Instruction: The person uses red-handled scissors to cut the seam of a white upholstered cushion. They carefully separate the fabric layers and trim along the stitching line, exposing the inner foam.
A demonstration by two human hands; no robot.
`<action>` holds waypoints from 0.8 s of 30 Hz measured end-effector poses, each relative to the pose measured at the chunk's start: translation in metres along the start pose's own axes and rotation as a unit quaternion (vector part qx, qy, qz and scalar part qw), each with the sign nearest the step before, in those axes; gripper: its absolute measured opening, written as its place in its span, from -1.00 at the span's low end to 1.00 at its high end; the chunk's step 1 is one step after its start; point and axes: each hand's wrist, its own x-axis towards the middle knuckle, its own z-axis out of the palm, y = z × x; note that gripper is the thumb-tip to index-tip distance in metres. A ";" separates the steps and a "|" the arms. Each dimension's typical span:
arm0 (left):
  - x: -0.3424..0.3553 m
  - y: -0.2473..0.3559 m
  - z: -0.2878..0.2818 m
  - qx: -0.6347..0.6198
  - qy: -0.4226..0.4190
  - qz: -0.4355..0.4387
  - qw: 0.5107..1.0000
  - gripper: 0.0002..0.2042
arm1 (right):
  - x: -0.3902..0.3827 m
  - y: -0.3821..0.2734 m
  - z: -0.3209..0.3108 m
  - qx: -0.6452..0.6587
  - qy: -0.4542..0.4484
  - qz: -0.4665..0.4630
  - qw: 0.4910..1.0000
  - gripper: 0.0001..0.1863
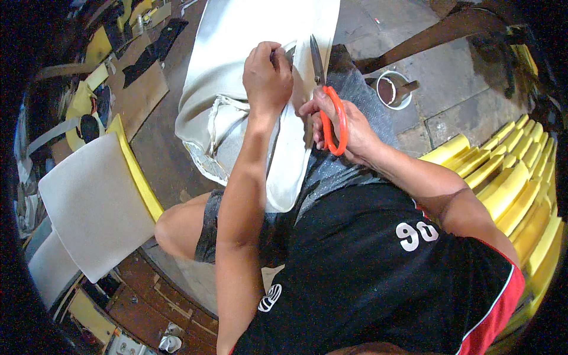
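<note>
Across my lap and away from me lies a large white fabric piece (207, 71), with gathered folds and a greyish inner side near my left forearm. My left hand (269, 80) rests on it with the fingers curled in, pinching at the fabric's edge. In my right hand (349, 127) is a pair of scissors (334, 121) with orange handles. Its dark blades point away from me and appear closed, lying over the white strip at the right. Some of my right fingers are hidden behind the handles and the fabric.
Yellow foam pieces (509, 183) are stacked at the right. A white bucket (395, 106) with a brownish inside stands on the tiled floor. At the left are a pale padded panel (97, 201) with a yellow foam edge and scattered cardboard (142, 89) and foam scraps.
</note>
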 end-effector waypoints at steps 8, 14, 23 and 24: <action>-0.015 -0.004 0.014 0.001 0.112 0.057 0.992 -0.95 | 0.002 0.008 0.010 0.040 -0.017 -0.005 0.999 -0.31; -0.017 -0.005 0.018 -0.005 0.127 0.076 0.989 -0.92 | 0.006 0.004 0.013 0.081 -0.019 0.029 0.996 -0.29; -0.019 -0.003 0.017 -0.016 0.118 0.075 0.990 -0.92 | 0.009 0.003 0.013 0.078 -0.018 0.026 0.996 -0.21; -0.019 -0.003 0.016 -0.016 0.113 0.070 0.991 -0.92 | 0.010 0.003 0.013 0.072 -0.022 0.016 0.997 -0.17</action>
